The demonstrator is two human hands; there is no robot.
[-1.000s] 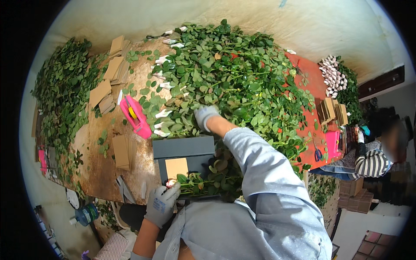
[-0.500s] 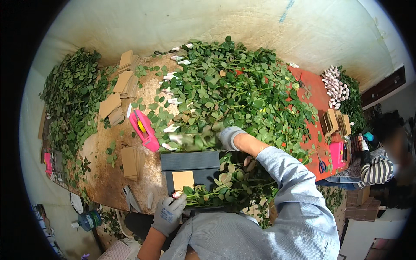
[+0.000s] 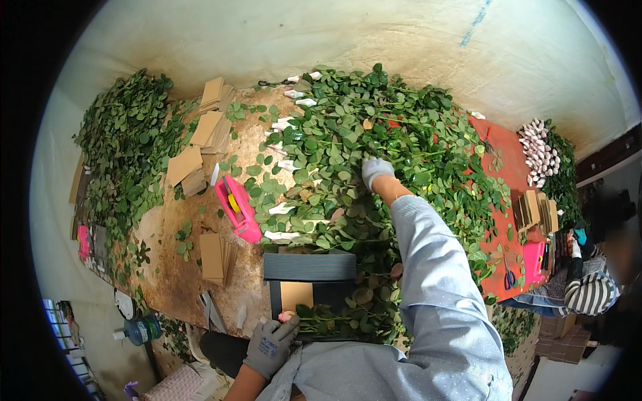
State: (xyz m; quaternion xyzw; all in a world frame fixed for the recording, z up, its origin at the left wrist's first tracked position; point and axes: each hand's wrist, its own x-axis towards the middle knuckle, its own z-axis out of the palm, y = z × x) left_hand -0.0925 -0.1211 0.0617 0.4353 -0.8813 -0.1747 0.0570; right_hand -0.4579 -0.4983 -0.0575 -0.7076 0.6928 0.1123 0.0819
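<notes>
My left hand (image 3: pixel 269 345), in a grey glove, is low in front of me with its fingers closed at a pale pink rose (image 3: pixel 286 316). The rose's leafy stem runs right across a black board, beside a tan cardboard piece (image 3: pixel 296 294). A dark ribbed block (image 3: pixel 309 266) stands just behind. My right hand (image 3: pixel 378 172), gloved too, reaches far into a wide heap of leafy rose stems (image 3: pixel 334 144). Its fingers are partly lost among the leaves, and I cannot make out whether they grip a stem. White-covered rose heads (image 3: pixel 281 208) line the heap's left edge.
A pink tape dispenser (image 3: pixel 239 210) lies left of the heap, near stacks of cardboard pieces (image 3: pixel 217 259). More foliage (image 3: pixel 124 140) is piled far left. On the red surface at right are blue-handled scissors (image 3: pixel 509 279). A co-worker in a striped sleeve (image 3: pixel 583 294) is at the right end.
My right hand has moved farther away, deeper over the heap, from near the ribbed block. My left hand stays by the rose. The whole view has shifted slightly.
</notes>
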